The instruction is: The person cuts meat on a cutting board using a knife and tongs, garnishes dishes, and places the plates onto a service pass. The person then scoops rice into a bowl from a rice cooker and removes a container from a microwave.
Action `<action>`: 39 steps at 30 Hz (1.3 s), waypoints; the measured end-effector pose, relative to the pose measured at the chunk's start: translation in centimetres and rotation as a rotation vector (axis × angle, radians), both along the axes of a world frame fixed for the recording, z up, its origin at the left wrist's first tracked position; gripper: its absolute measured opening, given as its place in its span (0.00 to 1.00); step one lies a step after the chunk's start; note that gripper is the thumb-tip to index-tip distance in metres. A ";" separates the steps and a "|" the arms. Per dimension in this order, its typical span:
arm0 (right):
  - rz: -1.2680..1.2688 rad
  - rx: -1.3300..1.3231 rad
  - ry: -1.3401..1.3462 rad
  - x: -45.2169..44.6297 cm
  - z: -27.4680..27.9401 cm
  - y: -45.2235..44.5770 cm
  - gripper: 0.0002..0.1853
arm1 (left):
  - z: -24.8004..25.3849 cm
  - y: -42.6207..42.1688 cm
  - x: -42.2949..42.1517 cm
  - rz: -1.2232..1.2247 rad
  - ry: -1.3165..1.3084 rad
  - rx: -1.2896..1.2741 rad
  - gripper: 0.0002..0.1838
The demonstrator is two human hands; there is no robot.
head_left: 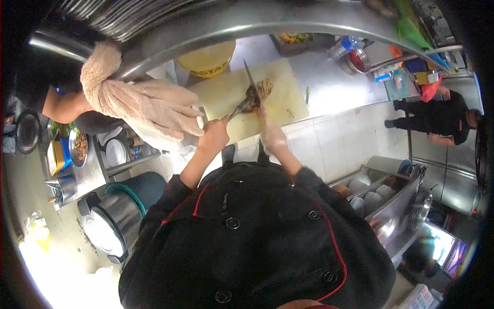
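A pale cutting board (285, 77) lies on the steel counter in front of me. On it is a dark, browned piece of food (264, 89), with cut-looking pieces at its right side. My left hand (215, 135) is closed round the handle of a metal utensil (237, 109), whose far end rests against the food. In my right hand (272, 137), slightly blurred, is a knife (249, 73); its blade points away from me and lies across the food.
A yellow bowl (208, 59) stands behind the board. A beige towel (149, 100) hangs at the left, beside another person's arm (67, 105). Further off are a lidded steel pot (105, 226), a bowl of red food (357, 61) and a person in black (437, 116) at the right.
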State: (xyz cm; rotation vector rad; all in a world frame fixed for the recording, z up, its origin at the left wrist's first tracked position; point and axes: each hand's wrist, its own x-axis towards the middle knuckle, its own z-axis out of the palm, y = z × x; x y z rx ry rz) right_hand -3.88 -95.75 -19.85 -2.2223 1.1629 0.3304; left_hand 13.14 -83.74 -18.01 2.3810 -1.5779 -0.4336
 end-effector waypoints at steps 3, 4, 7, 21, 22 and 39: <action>-0.015 -0.031 -0.067 0.8 -0.6 -0.9 0.41 | 0.4 0.0 0.0 -0.025 0.014 0.016 0.22; -0.012 -0.055 -0.079 0.2 -1.3 -0.5 0.41 | 0.7 0.0 0.1 -0.034 -0.002 0.045 0.22; -0.004 -0.007 -0.030 -0.2 -1.6 -0.1 0.41 | 0.6 -0.3 0.4 -0.033 -0.050 0.053 0.21; 0.038 -0.042 -0.164 -1.2 4.7 -1.4 0.37 | 0.5 0.2 0.4 0.055 0.143 -0.112 0.17; 0.040 -0.017 -0.129 -1.5 4.5 -0.8 0.38 | 0.8 0.3 0.3 0.068 0.157 -0.114 0.17; -0.020 -0.019 0.085 -0.5 -0.3 2.7 0.43 | 0.2 0.2 -0.3 0.034 0.110 -0.016 0.21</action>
